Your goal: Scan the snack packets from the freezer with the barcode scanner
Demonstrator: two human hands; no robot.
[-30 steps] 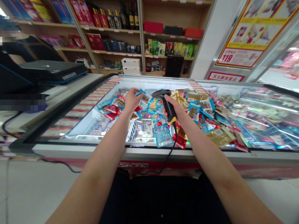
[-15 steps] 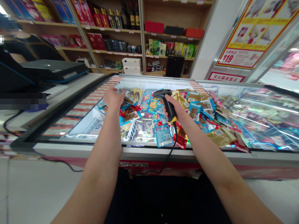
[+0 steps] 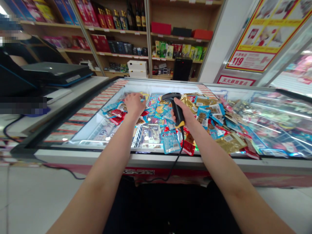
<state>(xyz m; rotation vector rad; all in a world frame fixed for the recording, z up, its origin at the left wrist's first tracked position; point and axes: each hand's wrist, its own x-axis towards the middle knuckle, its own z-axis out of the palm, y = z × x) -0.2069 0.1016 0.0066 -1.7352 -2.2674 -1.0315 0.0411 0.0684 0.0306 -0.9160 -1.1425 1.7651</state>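
The right hand [image 3: 181, 113] has its grip clamped around the black handle of a barcode scanner [image 3: 170, 96], with the scanner's head angled forward and left above the heap. A yellow collar [image 3: 179, 124] sits at the handle's base, just below the fingers. From there the cable [image 3: 177, 159] hangs over the front rim of the chest freezer [image 3: 146, 155] and down its red front.

The left hand [image 3: 134, 105] is palm down on the packets toward the freezer's far left corner, its fingers curled and well apart from the scanner. The hand hides whatever is under it, so I cannot tell whether its grip is closed on a packet or only resting there.

The foil packets [image 3: 156, 118] lie loose and overlapping across the freezer, and a blue packet [image 3: 170, 143] sits close to the front rim beside a red packet [image 3: 187, 148]. Along the freezer's left side runs the counter [image 3: 73, 94], with a dark flat device [image 3: 56, 73] on it.

The slack cable could catch on the rim or among the packets and tug the scanner, especially if the right hand reaches far. A tug or a loosened grip could drop the scanner into the heap. Digging with the left hand could also shift the slippery pile and slide front packets over the rim.
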